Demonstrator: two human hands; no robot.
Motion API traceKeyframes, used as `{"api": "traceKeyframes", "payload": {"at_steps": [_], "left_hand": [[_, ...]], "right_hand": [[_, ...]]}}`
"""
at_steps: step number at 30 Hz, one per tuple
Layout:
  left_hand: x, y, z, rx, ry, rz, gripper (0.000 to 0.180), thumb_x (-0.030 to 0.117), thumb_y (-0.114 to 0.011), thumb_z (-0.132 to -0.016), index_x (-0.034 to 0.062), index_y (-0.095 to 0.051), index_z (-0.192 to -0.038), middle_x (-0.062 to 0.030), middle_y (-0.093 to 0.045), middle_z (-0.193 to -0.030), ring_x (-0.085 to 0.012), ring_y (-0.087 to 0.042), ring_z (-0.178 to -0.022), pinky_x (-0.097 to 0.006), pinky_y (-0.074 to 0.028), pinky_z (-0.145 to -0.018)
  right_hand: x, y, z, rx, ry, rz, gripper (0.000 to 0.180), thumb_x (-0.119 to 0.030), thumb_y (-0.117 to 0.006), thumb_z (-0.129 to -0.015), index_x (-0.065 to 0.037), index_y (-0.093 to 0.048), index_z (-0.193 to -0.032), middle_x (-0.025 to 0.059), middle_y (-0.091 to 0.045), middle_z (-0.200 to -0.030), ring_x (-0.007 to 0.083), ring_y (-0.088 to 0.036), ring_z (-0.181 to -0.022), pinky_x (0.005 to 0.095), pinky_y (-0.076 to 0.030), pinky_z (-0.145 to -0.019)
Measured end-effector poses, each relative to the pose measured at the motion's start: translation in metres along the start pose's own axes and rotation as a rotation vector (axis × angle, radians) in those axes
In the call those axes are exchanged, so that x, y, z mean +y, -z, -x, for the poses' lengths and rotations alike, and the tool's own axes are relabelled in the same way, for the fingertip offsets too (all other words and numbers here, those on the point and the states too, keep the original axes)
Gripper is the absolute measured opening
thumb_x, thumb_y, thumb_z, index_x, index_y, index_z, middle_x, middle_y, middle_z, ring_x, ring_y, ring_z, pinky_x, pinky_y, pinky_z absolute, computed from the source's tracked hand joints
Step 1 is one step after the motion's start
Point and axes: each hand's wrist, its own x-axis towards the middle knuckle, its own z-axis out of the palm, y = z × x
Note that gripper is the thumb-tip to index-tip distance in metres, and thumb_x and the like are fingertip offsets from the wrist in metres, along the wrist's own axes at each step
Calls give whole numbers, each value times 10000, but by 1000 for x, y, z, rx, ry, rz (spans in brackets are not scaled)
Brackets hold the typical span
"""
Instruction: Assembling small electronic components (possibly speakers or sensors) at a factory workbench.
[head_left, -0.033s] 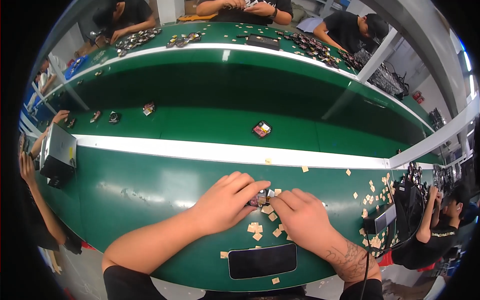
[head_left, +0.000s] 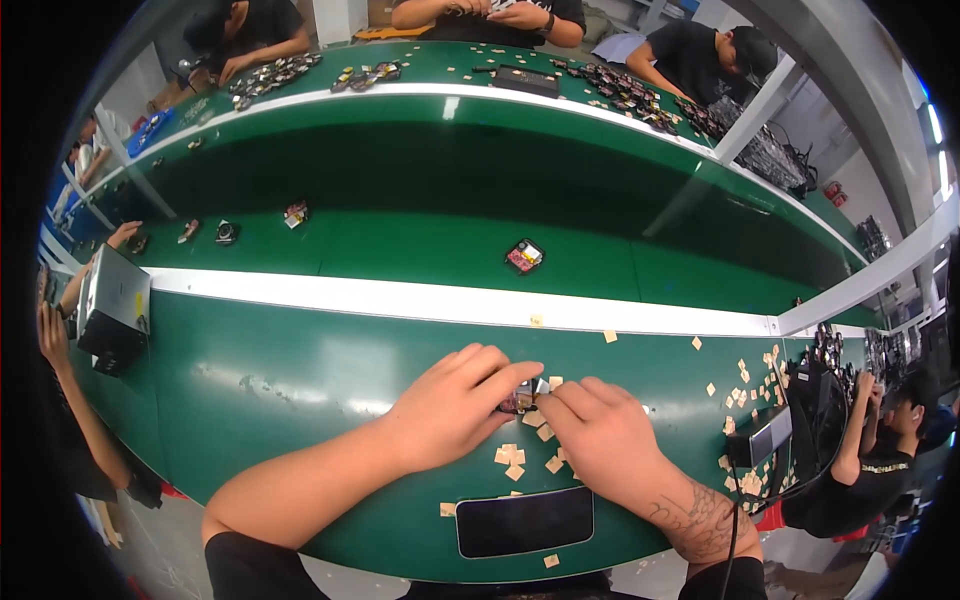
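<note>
My left hand (head_left: 450, 408) is closed around a small electronic device (head_left: 517, 401), thumb below and fingers above. The device has a dark frame and a reddish circuit board, and much of it is hidden by the fingers. From the other side, my right hand (head_left: 607, 428) meets its right edge with thumb and forefinger pinched together. What lies between those fingertips is too small to make out. Small beige square pieces (head_left: 509, 455) are scattered on the green table around and below the hands. A dark-screened phone (head_left: 525, 522) lies flat in front of me.
A similar device (head_left: 524, 256) rests on the green strip beyond the white rail (head_left: 400, 299). More beige squares surround a black box (head_left: 760, 438) with a cable at right. A grey metal box (head_left: 113, 305) stands at left. Co-workers sit on both sides and opposite.
</note>
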Motion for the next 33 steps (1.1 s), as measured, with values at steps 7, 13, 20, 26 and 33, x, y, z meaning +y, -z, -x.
{"api": "traceKeyframes", "payload": {"at_steps": [7,13,20,26,33], "left_hand": [[6,0,0,3,70,38,607,50,-866,-816,79,-635,-1376,-124,-623,-1145,-352,-637,-1080,-439,-556,-923],[7,-3,1,47,89,41,583,82,-883,-817,75,-635,-1345,-122,-659,-1123,-362,-656,-1045,-444,-569,-881],[6,-6,1,30,-86,-61,333,134,-889,-822,109,-772,-1133,-86,-715,-1194,-289,-690,-966,-415,-586,-849],[6,-5,7,5,-95,-141,329,171,-891,-825,142,-803,-1140,-75,-717,-1211,-269,-696,-960,-404,-585,-840],[11,-5,4,-7,-115,-181,320,176,-872,-845,124,-793,-1151,-78,-708,-1225,-272,-689,-1001,-412,-583,-863]], "right_hand": [[12,-26,5,108,-111,-223,216,-11,-730,-863,-63,-710,-1072,57,-641,-944,258,-686,-854,380,-587,-723],[30,-9,1,51,-286,-567,316,-102,-778,-959,-71,-701,-1264,105,-661,-1074,297,-722,-822,385,-599,-722],[35,-20,2,-37,-284,-625,227,-116,-803,-937,-68,-650,-1097,79,-677,-1015,275,-741,-845,392,-591,-729],[41,-13,2,-128,-245,-740,219,-118,-800,-952,-64,-642,-1093,80,-707,-968,260,-738,-843,370,-580,-719],[53,-11,9,-89,-207,-875,266,-44,-809,-944,-39,-705,-1190,80,-697,-937,173,-657,-774,308,-531,-687]]}}
